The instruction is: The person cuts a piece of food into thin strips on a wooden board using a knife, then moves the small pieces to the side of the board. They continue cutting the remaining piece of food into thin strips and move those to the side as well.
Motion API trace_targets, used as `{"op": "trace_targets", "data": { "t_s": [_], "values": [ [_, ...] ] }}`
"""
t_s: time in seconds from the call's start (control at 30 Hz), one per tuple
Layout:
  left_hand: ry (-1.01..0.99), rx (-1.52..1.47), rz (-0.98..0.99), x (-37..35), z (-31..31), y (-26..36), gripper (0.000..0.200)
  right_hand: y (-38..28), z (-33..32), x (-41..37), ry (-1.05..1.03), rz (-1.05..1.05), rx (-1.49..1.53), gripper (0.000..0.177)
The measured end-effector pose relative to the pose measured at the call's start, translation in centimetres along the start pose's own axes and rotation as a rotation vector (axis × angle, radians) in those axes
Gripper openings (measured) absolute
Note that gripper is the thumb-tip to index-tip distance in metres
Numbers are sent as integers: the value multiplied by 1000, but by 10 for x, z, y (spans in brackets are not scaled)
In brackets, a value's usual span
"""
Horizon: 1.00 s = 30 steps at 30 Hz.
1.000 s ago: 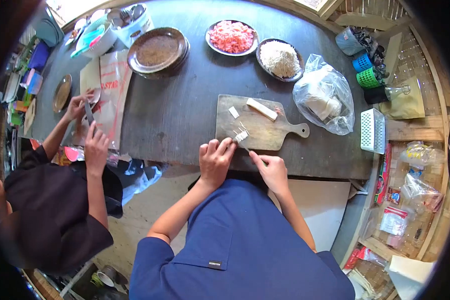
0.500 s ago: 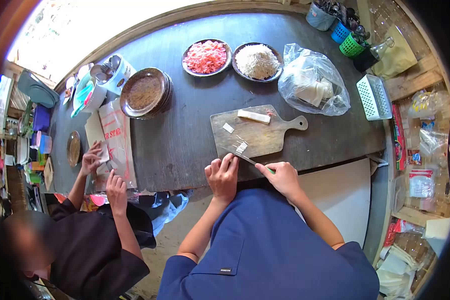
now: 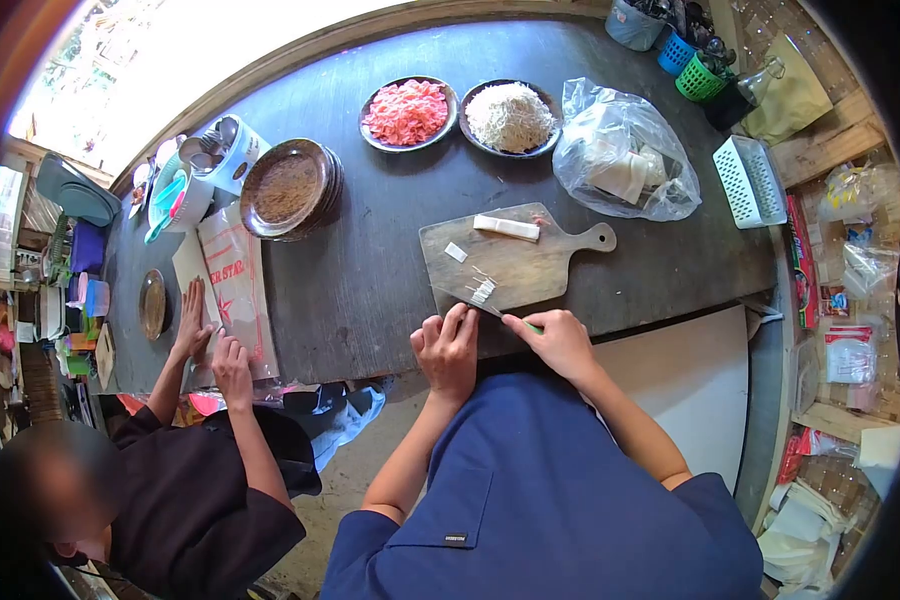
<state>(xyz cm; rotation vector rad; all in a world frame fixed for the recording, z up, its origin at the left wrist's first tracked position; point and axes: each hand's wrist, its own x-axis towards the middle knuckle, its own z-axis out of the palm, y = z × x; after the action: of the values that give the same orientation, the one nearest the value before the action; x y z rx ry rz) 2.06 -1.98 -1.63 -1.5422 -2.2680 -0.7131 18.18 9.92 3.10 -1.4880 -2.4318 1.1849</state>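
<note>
Right hand (image 3: 558, 343) is closed round the handle of a knife (image 3: 490, 311); left hand (image 3: 446, 348) is curled near its tip, and whether it pinches anything cannot be told. Thin white strips (image 3: 483, 291) lie beside the blade on the cutting board (image 3: 545, 272), judged light and fragile, best lifted from beneath. Beyond them, the thicker white block (image 3: 507, 228) appears firmer, best held along its sides, clear of the edge

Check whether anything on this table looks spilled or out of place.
One small thing: a few pink bits lie on the cutting board beside the white block, odd among the otherwise white pieces. Nothing looks tipped over or broken.
</note>
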Motion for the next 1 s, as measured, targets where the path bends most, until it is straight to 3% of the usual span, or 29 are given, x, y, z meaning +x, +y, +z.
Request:
{"op": "trace_targets", "data": {
  "t_s": [0.33,0.6,0.8,0.87,0.9,0.93,1.0],
  "values": [
    [4,-56,-29,1,-2,1,21,-6,-6,25,20,-43,95,62],
    [-43,-175,-123,25,-2,1,32,3,-4,37,-35,-71,370,64],
    [-53,-212,-143,48,6,-7,38,5,-7,44,35,-69,330,58],
    [-39,-233,-162,50,0,-7,44,8,-7,36,74,-90,326,59],
    [-129,-264,-166,45,-5,-9,65,9,-8,33,114,-115,317,60],
    [-130,-264,-164,45,-4,-8,65,10,-11,33,114,-113,319,60],
    [-164,-196,-100,42,-5,-5,89,13,-14,31,-66,-8,398,64]
  ]
}}
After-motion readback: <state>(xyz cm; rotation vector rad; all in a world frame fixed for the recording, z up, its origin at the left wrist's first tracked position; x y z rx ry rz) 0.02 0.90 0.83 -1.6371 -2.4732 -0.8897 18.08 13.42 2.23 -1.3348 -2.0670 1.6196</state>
